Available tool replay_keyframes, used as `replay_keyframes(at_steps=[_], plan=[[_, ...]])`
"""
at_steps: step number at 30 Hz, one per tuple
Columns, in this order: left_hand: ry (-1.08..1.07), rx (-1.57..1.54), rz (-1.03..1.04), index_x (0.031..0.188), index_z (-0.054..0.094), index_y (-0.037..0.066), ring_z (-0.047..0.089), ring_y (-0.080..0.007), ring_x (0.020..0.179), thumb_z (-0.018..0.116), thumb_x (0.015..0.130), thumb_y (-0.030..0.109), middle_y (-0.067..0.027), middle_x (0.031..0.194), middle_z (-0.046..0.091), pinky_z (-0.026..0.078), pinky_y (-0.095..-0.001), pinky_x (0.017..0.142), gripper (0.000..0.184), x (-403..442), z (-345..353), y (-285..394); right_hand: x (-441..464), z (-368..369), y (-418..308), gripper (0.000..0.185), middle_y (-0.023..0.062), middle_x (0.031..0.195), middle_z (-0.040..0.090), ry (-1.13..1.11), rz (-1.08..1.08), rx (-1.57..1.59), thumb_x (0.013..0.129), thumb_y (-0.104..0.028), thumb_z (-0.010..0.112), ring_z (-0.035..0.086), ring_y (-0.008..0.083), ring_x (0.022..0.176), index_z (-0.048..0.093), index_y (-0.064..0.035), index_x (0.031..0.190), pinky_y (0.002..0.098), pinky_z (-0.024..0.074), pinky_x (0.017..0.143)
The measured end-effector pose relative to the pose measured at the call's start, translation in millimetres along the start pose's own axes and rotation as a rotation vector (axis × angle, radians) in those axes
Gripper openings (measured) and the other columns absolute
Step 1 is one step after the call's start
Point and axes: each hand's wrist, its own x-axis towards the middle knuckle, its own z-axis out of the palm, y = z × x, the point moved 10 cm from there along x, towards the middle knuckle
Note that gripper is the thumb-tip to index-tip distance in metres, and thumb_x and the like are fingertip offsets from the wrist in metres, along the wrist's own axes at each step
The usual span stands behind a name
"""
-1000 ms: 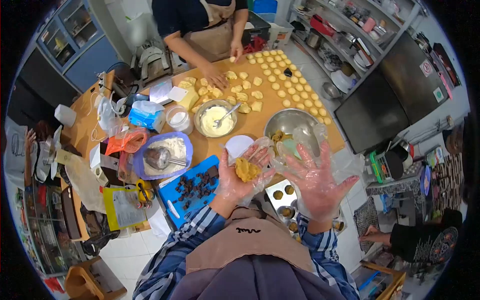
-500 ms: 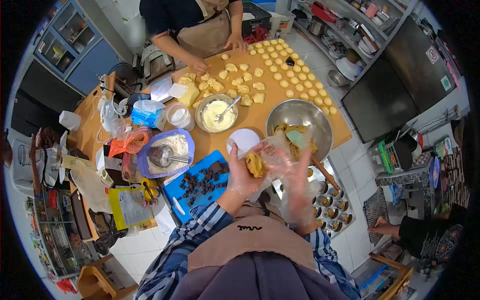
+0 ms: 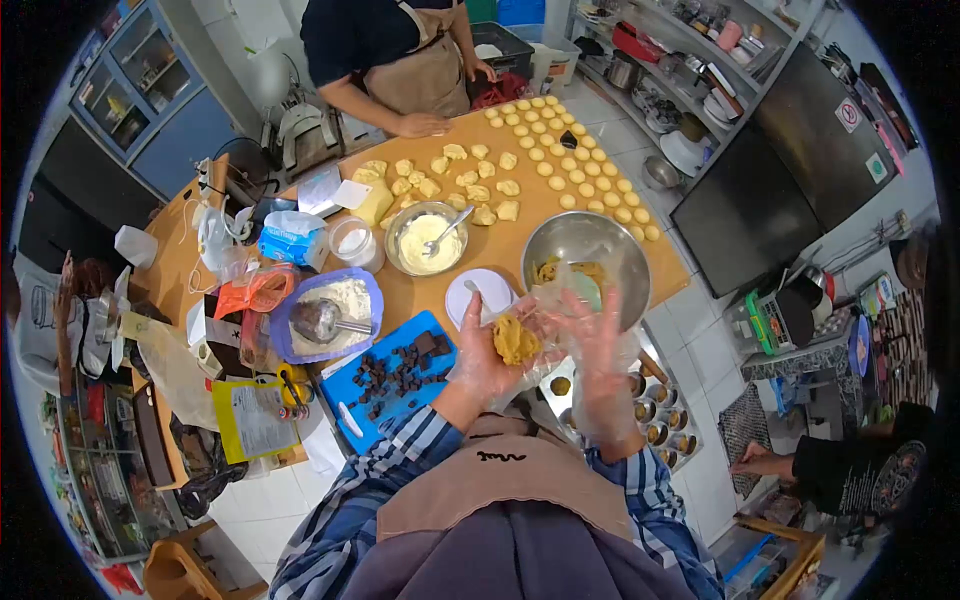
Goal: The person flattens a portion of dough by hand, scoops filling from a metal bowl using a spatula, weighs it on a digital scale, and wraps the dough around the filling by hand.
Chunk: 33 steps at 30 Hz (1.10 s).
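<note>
My left hand (image 3: 477, 368), in a clear plastic glove, cradles a lump of yellow-brown dough (image 3: 515, 342) in its palm. Just to the right, my gloved right hand (image 3: 597, 372) is raised with its fingers spread and nothing in them. Its fingertips overlap the lower edge of a steel mixing bowl (image 3: 640, 255), which has more brown dough (image 3: 590, 270) and a pale green scraper (image 3: 584, 292) inside. Under the right hand is a metal tray (image 3: 690, 452) with several small filled cups. Left of my hands, chopped dark chocolate (image 3: 385, 378) lies on a blue cutting board (image 3: 345, 385).
A bowl of cream-coloured mixture (image 3: 428, 240) with a spoon, a white lid (image 3: 478, 290) and a purple tub of flour (image 3: 370, 290) stand on the table. Pale dough pieces (image 3: 468, 178) and rows of round dough balls (image 3: 600, 172) lie farther back. Another person's hand (image 3: 422, 125) rests at the far edge.
My right hand has come up beside the dough with its fingers spread, and the lump now faces upward in my left palm. The other person's hand has left the dough pieces.
</note>
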Motion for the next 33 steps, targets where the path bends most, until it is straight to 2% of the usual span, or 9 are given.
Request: replay_keyframes(at_steps=[4,10,13,15,17,20,25,28,33], plan=[[-0.147,0.075,-0.099,0.141,0.031,0.001,0.041,-0.0361,0.127,0.030,0.083,0.077,-0.0186,0.139,0.042,0.031,-0.0544,0.106,0.095,-5,14,-18,2,20,4,0.080,0.0240,0.136,0.044,-0.124,-0.011,-0.450,0.094,-0.051,0.038,0.046,0.0392,0.121,0.014,0.0075,0.143,0.0424,0.0347,0.103],[-0.113,-0.067,-0.105,0.139,0.038,0.005,0.048,-0.0302,0.122,0.030,0.081,0.078,-0.0171,0.135,0.048,0.034,-0.0467,0.106,0.093,12,-17,-8,-21,64,4,0.078,0.0193,0.138,0.043,-0.363,-0.199,-1.062,0.085,-0.049,0.046,0.040,0.0405,0.123,0.030,0.0010,0.142,0.0451,0.0300,0.104],[-0.165,-0.057,-0.089,0.139,0.038,0.007,0.048,-0.0305,0.122,0.028,0.081,0.079,-0.0156,0.134,0.049,0.035,-0.0474,0.105,0.093,5,-6,-5,-4,41,38,0.101,0.0203,0.145,0.034,-0.217,0.324,-0.401,0.076,-0.077,0.042,0.032,0.0375,0.133,0.024,-0.0073,0.147,0.0474,0.0226,0.110],[-0.136,-0.035,-0.069,0.141,0.037,0.008,0.047,-0.0305,0.124,0.026,0.082,0.079,-0.0148,0.137,0.047,0.035,-0.0473,0.105,0.093,4,-9,1,3,39,37,0.108,0.0208,0.147,0.028,-0.125,0.332,0.177,0.074,-0.084,0.035,0.027,0.0350,0.137,0.013,-0.0095,0.149,0.0472,0.0172,0.113],[-0.175,0.015,-0.024,0.142,0.035,0.009,0.042,-0.0308,0.128,0.025,0.081,0.080,-0.0144,0.140,0.042,0.034,-0.0466,0.106,0.095,-8,8,10,2,13,9,0.110,0.0208,0.150,0.024,-0.105,-0.127,0.683,0.074,-0.087,0.026,0.021,0.0316,0.140,0.001,-0.0108,0.150,0.0464,0.0113,0.114],[-0.156,0.077,0.099,0.145,0.030,0.009,0.031,-0.0313,0.134,0.027,0.083,0.077,-0.0149,0.148,0.029,0.027,-0.0447,0.110,0.093,-9,15,22,3,7,21,0.106,0.0209,0.151,0.021,-0.045,-0.033,0.229,0.079,-0.082,0.024,0.019,0.0306,0.141,-0.012,-0.0096,0.148,0.0460,0.0084,0.115],[-0.134,0.748,0.492,0.149,0.013,0.007,0.015,-0.0289,0.141,0.021,0.093,0.063,-0.0121,0.153,0.018,0.012,-0.0397,0.115,0.079,2,24,30,-11,15,68,0.092,0.0208,0.143,0.034,0.189,0.247,0.121,0.085,-0.074,0.033,0.035,0.0325,0.131,0.022,-0.0046,0.144,0.0476,0.0237,0.109],[-0.229,0.642,0.506,0.149,0.011,0.004,0.010,-0.0271,0.142,0.022,0.093,0.063,-0.0116,0.154,0.015,0.006,-0.0385,0.115,0.082,-20,48,28,-20,8,102,0.084,0.0203,0.138,0.040,0.425,0.553,0.997,0.086,-0.071,0.037,0.041,0.0335,0.126,0.035,-0.0042,0.137,0.0499,0.0306,0.105],[-0.323,0.217,0.338,0.148,0.018,0.003,0.008,-0.0290,0.142,0.024,0.084,0.074,-0.0116,0.155,0.014,0.003,-0.0412,0.116,0.095,-34,35,44,-17,-16,105,0.071,0.0208,0.120,0.053,0.453,0.462,1.020,0.086,-0.067,0.042,0.047,0.0378,0.117,0.050,-0.0051,0.119,0.0514,0.0372,0.098]])
